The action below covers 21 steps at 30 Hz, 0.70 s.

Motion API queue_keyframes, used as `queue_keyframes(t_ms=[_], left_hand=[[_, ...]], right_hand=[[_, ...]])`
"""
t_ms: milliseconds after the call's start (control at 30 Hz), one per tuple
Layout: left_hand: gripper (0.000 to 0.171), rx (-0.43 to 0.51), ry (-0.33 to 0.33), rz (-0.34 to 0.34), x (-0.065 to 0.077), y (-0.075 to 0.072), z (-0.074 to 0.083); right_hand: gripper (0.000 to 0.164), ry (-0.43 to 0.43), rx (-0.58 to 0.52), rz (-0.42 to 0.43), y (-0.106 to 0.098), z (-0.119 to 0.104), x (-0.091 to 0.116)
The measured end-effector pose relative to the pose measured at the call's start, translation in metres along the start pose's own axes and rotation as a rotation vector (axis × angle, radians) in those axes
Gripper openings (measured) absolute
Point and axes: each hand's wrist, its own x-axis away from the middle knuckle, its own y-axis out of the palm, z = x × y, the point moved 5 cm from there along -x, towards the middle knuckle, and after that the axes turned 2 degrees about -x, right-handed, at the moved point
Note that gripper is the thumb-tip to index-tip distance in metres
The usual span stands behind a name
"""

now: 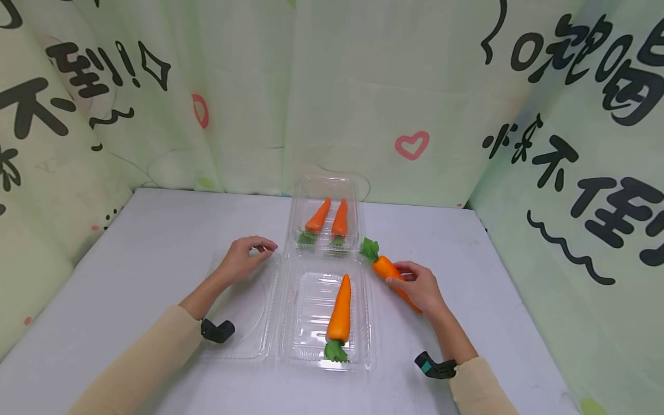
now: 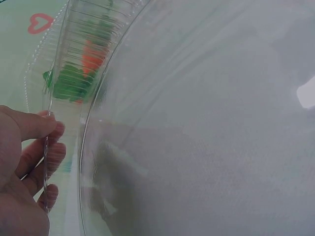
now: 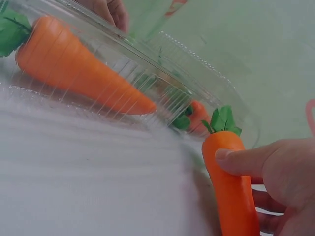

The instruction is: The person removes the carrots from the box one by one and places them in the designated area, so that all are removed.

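My right hand [image 1: 419,286] grips an orange toy carrot [image 1: 384,267] with green leaves, just right of the clear plastic box. In the right wrist view the thumb lies across this carrot [image 3: 227,196] and the fingers wrap behind it. Inside the near box [image 1: 306,360], another carrot [image 1: 339,314] lies with its tip pointing away and its leaves toward me. The box's clear lid [image 1: 241,334] is folded out flat to the left. At that lid's far edge my left hand [image 1: 246,259] pinches the thin plastic rim [image 2: 47,162] between thumb and fingers.
Behind the near box stands a second clear plastic box [image 1: 327,185] holding two smaller carrots [image 1: 340,219]. Both boxes rest on a white table [image 1: 155,253]. Pale green curtains [image 1: 342,86] with black writing and red hearts close off the back and sides.
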Motion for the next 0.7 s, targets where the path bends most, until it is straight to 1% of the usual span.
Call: queue_keyframes(t_ms=[133, 367, 467, 700], left_hand=[[0.019, 0.000, 0.006, 0.001, 0.0002, 0.0007, -0.0004], [0.018, 0.016, 0.070, 0.027, -0.0007, 0.0003, -0.0019], [0.018, 0.015, 0.070, 0.024, -0.0007, 0.0004, -0.0025], [0.018, 0.008, 0.023, 0.004, -0.0024, 0.0018, -0.0038]], right_hand=[[0.047, -0.012, 0.007, -0.008, 0.0023, 0.0019, -0.0005], [0.045, -0.027, 0.037, 0.002, 0.0049, 0.0017, 0.0006], [0.046, -0.017, 0.041, -0.007, 0.0063, 0.0023, 0.0006], [0.045, -0.023, 0.066, -0.014, 0.0080, 0.0019, 0.0006]])
